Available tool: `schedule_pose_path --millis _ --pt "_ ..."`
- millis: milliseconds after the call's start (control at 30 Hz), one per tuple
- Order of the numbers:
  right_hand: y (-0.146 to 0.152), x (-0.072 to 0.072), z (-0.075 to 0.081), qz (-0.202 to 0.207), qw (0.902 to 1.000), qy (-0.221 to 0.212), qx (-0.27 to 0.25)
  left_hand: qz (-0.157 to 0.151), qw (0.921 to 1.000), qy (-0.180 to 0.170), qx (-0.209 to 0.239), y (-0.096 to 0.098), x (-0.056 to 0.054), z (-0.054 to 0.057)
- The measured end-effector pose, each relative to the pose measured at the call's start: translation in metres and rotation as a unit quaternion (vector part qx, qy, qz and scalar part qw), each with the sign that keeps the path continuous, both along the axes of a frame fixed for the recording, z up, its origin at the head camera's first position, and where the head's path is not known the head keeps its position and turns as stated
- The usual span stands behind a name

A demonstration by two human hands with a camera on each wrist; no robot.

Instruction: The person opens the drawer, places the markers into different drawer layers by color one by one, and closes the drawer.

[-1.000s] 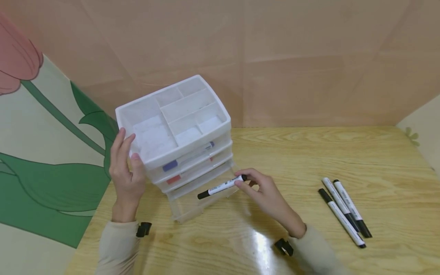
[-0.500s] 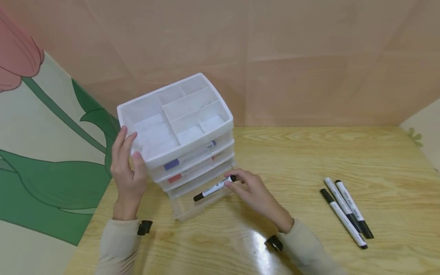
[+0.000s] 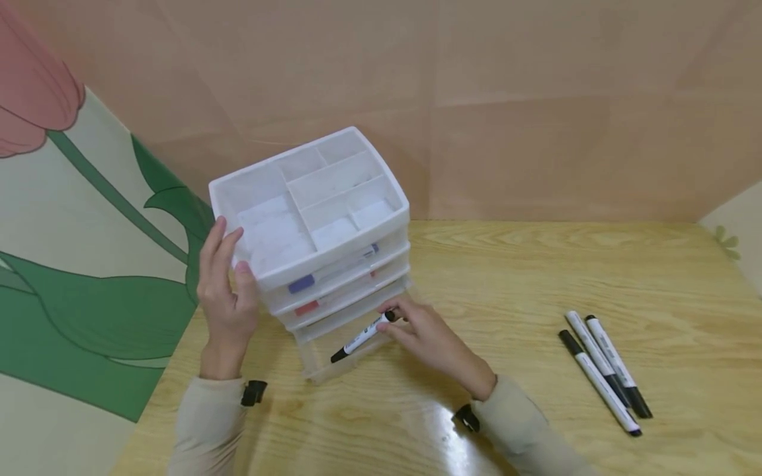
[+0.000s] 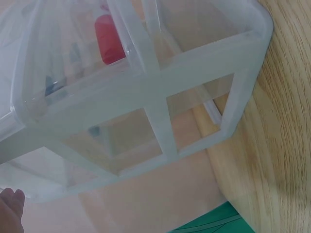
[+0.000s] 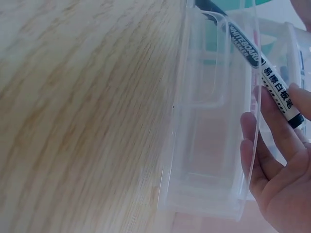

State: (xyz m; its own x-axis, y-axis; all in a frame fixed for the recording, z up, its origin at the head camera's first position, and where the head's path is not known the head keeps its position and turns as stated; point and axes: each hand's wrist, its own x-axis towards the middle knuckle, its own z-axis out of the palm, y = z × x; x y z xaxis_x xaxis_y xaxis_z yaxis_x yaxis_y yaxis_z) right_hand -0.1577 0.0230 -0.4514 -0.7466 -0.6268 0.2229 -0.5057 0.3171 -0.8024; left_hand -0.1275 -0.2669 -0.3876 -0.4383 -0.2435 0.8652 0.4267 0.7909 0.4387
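Observation:
My right hand pinches a white whiteboard marker near its black end. The marker tilts, cap end lower, over the pulled-out clear bottom drawer. In the right wrist view, the lettered marker shows behind the drawer's clear wall, thumb and fingers at its end. The drawer belongs to a white plastic drawer organizer. My left hand rests against the organizer's left front corner, fingers fairly straight. Only its fingertips show in the left wrist view.
Through the upper drawer fronts show a blue-capped marker and a red-capped marker. Three black-and-white markers lie at the right on the wood table. A tan-covered wall stands behind the organizer.
My right hand has moved left and slightly down with the marker, which now tilts more steeply over the bottom drawer. My left hand stays at the organizer's corner.

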Motion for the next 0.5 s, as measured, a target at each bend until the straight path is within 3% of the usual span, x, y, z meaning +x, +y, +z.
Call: schedule_pose_path --millis 267,500 --pt "0.0008 -0.0044 0.0001 0.002 0.9995 -0.019 0.024 -0.004 1.0 -0.006 -0.001 0.0005 -0.0001 -0.0003" --pt "-0.0004 -0.0077 -0.0016 -0.01 0.9988 0.018 0.045 -0.006 1.0 -0.003 -0.005 0.0004 -0.0001 0.0012"
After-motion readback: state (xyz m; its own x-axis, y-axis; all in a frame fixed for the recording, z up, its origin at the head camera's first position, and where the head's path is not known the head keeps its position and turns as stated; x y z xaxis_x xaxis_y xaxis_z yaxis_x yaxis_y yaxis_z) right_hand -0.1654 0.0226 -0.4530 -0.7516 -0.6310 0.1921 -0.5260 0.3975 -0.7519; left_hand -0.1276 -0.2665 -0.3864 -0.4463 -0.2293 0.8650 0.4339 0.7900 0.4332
